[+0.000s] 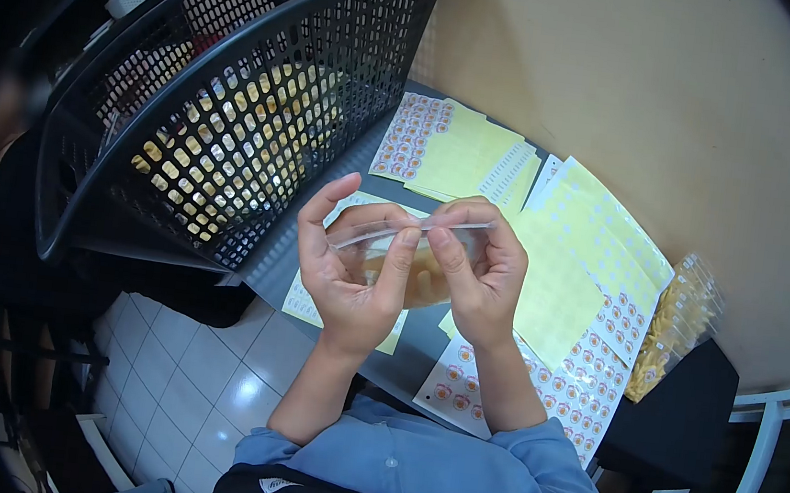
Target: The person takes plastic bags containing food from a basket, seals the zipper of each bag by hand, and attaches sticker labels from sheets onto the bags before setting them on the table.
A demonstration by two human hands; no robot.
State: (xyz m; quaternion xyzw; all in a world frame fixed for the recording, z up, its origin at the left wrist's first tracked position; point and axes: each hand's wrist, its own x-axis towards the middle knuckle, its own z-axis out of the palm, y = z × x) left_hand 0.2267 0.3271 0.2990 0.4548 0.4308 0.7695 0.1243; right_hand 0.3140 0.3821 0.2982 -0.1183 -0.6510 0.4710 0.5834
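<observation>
Between my two hands I hold up a clear zip bag (422,286) with pale yellow pieces in its lower part. The white zip strip along its top edge runs level in front of me. My left hand (354,271) pinches the strip between thumb and fingers, its index finger raised. My right hand (475,269) pinches the same strip close beside, the thumb tips almost touching. Beneath the hands lie sticker sheets (573,386) with round orange and pink labels, and yellow backing sheets (555,283).
A large black perforated basket (244,125) stands on the left of the grey table (271,251), with yellow-filled bags inside. More sticker sheets (409,132) lie at the back. At the right, a filled clear bag (674,324) rests by the wall. A person (7,109) is partly visible at far left.
</observation>
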